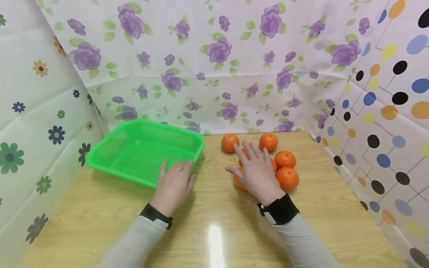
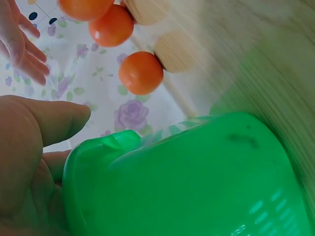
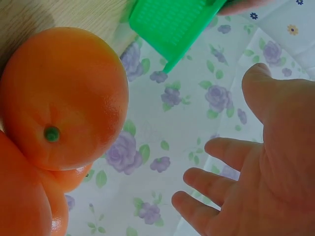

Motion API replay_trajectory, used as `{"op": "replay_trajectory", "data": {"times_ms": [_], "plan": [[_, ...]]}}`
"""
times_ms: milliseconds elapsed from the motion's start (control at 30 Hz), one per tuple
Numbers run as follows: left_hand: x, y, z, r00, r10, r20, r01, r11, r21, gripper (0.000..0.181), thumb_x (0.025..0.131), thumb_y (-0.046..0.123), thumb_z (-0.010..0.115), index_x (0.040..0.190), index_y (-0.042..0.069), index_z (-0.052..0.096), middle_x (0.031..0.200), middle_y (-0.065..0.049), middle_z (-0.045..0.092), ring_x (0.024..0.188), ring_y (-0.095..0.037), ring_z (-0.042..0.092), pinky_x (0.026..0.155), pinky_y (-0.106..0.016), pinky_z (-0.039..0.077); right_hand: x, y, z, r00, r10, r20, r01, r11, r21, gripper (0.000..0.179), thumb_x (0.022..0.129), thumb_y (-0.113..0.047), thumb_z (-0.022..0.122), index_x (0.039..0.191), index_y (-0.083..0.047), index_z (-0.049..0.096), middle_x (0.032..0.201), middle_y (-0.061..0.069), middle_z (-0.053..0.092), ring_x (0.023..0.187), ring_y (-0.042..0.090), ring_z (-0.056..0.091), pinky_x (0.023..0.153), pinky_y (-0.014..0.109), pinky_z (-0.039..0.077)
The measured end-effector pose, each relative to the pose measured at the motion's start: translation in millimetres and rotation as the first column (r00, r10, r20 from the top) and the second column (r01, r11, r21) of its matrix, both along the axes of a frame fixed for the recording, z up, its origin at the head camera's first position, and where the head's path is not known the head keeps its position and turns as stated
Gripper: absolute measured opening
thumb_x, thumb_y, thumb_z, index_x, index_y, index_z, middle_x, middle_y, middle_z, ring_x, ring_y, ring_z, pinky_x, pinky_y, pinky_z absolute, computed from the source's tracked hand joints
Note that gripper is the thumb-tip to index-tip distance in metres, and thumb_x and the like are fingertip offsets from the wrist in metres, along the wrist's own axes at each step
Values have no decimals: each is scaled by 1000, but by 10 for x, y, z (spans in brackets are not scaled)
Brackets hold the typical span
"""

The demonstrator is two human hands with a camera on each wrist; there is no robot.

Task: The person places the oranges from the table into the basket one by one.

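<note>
A green plastic basket point(image 1: 147, 152) with perforated sides and floor stands at the left of the table. My left hand point(image 1: 175, 184) is at its near right corner; fingers reach over the rim, and in the left wrist view the thumb point(image 2: 64, 118) is stretched out apart from the green wall point(image 2: 187, 182). Over a cluster of oranges point(image 1: 287, 178) my right hand point(image 1: 259, 175) spreads its fingers, partly hiding several of them. From the right wrist view, a big orange point(image 3: 64, 98) with a green stem spot lies beside the palm, and the hand point(image 3: 266, 162) holds nothing.
The wooden table point(image 1: 201, 223) meets a curtain point(image 1: 218, 74) with purple flowers at the back. A flower-print sheet point(image 1: 30, 123) hangs at the left and a dotted one point(image 1: 385, 111) at the right. One orange point(image 1: 229, 143) sits slightly apart, toward the basket.
</note>
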State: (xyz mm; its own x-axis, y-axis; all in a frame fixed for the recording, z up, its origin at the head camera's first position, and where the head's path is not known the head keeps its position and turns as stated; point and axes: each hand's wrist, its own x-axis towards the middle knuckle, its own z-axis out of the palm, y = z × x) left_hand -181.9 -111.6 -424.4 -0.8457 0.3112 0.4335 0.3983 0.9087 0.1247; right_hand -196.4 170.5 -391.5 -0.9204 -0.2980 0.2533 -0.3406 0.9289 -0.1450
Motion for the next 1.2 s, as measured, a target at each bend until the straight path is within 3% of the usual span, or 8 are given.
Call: {"op": "replay_trajectory", "data": {"times_ms": [333, 600, 800, 1000, 1200], "plan": [[-42, 235, 54, 999, -13, 51, 12, 1000, 9, 58, 106, 32, 78, 155, 7, 61, 143, -17, 71, 136, -38, 65, 124, -76, 31, 46, -38, 43, 998, 15, -58, -15, 1000, 6, 84, 108, -66, 57, 173, -17, 38, 176, 18, 36, 164, 40, 30, 135, 65, 10], [-112, 444, 87, 990, -32, 135, 18, 995, 103, 52, 113, 26, 65, 161, 9, 55, 151, -16, 66, 141, -41, 61, 121, -76, 35, 42, -41, 24, 998, 13, -69, -12, 1000, 22, 85, 107, -67, 60, 173, -17, 40, 175, 18, 38, 162, 41, 34, 133, 67, 15], [-151, 540, 90, 988, -91, 126, 71, 985, 155, 49, 116, 24, 60, 161, 7, 54, 150, -19, 66, 138, -42, 62, 118, -70, 44, 68, -80, -26, 997, 30, -75, -27, 999, 35, 84, 106, -66, 62, 170, -15, 44, 173, 17, 42, 160, 40, 38, 132, 68, 21], [-168, 385, 170, 988, -154, 31, 145, 968, 204, 45, 112, 17, 66, 153, 0, 60, 144, -25, 67, 133, -46, 64, 115, -65, 49, 138, -262, -113, 991, 106, -78, -105, 994, 27, 79, 106, -60, 66, 167, -12, 49, 171, 16, 46, 160, 39, 39, 132, 66, 24], [-146, 2, 280, 995, -90, -33, 93, 989, 118, 44, 111, 19, 69, 151, 3, 62, 148, -24, 65, 139, -49, 58, 118, -73, 41, 183, -537, -168, 970, 222, -103, -221, 975, 22, 76, 105, -55, 71, 163, -9, 53, 165, 18, 52, 155, 41, 47, 127, 69, 32]]}}
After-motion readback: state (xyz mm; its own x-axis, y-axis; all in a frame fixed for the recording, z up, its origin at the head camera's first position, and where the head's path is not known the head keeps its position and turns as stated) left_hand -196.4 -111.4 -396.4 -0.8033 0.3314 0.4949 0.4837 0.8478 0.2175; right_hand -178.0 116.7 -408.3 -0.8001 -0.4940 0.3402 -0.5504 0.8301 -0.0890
